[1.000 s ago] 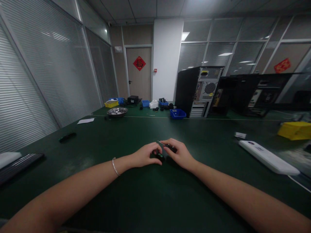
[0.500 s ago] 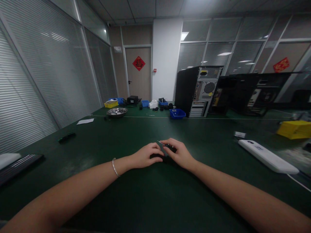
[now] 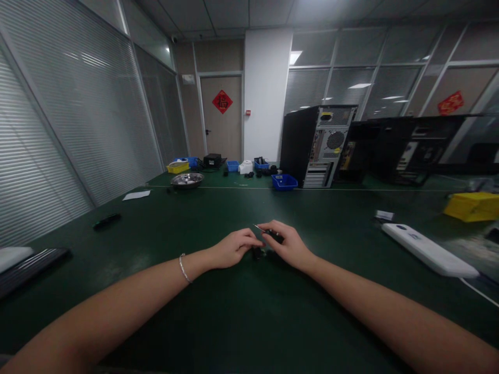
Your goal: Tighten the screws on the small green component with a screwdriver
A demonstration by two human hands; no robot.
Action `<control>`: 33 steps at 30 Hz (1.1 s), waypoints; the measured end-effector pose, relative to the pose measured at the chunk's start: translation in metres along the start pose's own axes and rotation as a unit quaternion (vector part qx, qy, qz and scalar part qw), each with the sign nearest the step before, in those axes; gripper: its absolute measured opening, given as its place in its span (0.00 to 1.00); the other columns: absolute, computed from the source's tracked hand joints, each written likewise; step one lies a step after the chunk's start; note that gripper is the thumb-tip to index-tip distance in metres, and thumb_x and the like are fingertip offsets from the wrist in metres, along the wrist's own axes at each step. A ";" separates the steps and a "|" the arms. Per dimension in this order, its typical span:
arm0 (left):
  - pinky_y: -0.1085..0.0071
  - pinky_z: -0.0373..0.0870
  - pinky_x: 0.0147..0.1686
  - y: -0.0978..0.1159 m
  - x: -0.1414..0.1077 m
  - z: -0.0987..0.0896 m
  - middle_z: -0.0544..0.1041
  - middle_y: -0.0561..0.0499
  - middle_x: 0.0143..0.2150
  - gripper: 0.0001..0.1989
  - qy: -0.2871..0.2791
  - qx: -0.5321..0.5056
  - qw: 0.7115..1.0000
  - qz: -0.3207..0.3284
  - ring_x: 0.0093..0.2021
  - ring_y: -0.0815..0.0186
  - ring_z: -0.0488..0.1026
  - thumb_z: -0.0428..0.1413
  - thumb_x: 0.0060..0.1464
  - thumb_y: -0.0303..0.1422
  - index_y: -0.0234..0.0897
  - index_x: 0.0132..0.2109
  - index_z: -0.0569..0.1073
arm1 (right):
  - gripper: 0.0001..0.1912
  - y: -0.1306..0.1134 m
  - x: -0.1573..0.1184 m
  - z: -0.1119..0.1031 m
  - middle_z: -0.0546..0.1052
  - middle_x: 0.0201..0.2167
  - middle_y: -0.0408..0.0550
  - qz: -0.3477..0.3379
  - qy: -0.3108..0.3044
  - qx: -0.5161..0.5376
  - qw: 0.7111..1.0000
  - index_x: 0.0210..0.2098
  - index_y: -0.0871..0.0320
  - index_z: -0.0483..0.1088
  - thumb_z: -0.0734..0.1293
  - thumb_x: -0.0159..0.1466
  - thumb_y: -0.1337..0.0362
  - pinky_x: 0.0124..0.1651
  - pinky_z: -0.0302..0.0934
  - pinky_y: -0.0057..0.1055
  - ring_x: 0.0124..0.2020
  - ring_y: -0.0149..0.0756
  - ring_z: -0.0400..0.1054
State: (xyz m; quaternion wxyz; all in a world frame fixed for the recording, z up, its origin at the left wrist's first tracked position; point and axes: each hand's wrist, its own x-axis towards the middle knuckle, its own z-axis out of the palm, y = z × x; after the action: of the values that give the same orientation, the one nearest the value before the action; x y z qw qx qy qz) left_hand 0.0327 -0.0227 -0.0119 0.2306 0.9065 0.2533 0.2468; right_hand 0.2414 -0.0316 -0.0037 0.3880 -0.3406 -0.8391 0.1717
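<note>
My right hand (image 3: pixel 286 244) is closed on a small screwdriver (image 3: pixel 273 235) with a dark handle, its thin metal tip pointing left and up. Just left of it is my left hand (image 3: pixel 236 246), fingers drawn together and fingertips at a small dark part (image 3: pixel 257 253) low over the green table. That part is too small and dark to make out, and whether the left fingers grip it is unclear. The fingertips of both hands nearly meet.
Ahead stand a blue bin (image 3: pixel 284 182), a metal bowl (image 3: pixel 187 180) and a computer tower (image 3: pixel 319 148). A white power strip (image 3: pixel 429 251) and yellow bin (image 3: pixel 471 206) lie right. At left are a keyboard (image 3: pixel 33 270) and a dark green object (image 3: pixel 107 221).
My left fingers have come closer together, and the small dark part beneath them shows more. My right hand keeps its hold on the screwdriver, nearly unmoved.
</note>
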 end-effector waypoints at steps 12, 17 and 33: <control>0.67 0.63 0.37 0.017 0.000 -0.002 0.66 0.47 0.41 0.24 -0.020 0.082 0.995 -0.061 0.40 0.62 0.64 0.55 0.45 0.48 0.36 0.45 0.67 | 0.15 0.005 0.001 -0.022 0.72 0.37 0.45 0.050 -0.212 -0.055 0.974 0.41 0.56 0.70 0.66 0.56 0.57 0.38 0.59 0.29 0.37 0.36 0.66; 0.69 0.63 0.35 0.004 -0.001 0.000 0.66 0.48 0.39 0.19 -0.005 0.031 0.997 -0.065 0.37 0.64 0.65 0.56 0.48 0.41 0.36 0.45 0.68 | 0.11 0.000 0.000 -0.019 0.71 0.34 0.44 0.022 -0.198 -0.082 0.977 0.37 0.54 0.71 0.67 0.55 0.57 0.35 0.59 0.28 0.34 0.34 0.65; 0.65 0.66 0.41 0.001 0.001 0.003 0.73 0.49 0.38 0.20 0.021 -0.232 0.970 -0.074 0.39 0.66 0.71 0.56 0.49 0.30 0.35 0.50 0.62 | 0.09 -0.007 0.002 -0.005 0.70 0.34 0.47 -0.023 -0.014 0.005 1.000 0.37 0.57 0.70 0.66 0.57 0.63 0.38 0.60 0.31 0.37 0.35 0.65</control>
State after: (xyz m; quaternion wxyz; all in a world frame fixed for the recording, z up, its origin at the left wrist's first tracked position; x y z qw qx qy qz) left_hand 0.0352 -0.0235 -0.0130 0.4468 0.8015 0.2601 0.3005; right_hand 0.2419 -0.0350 0.0044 0.3816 -0.3169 -0.8511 0.1722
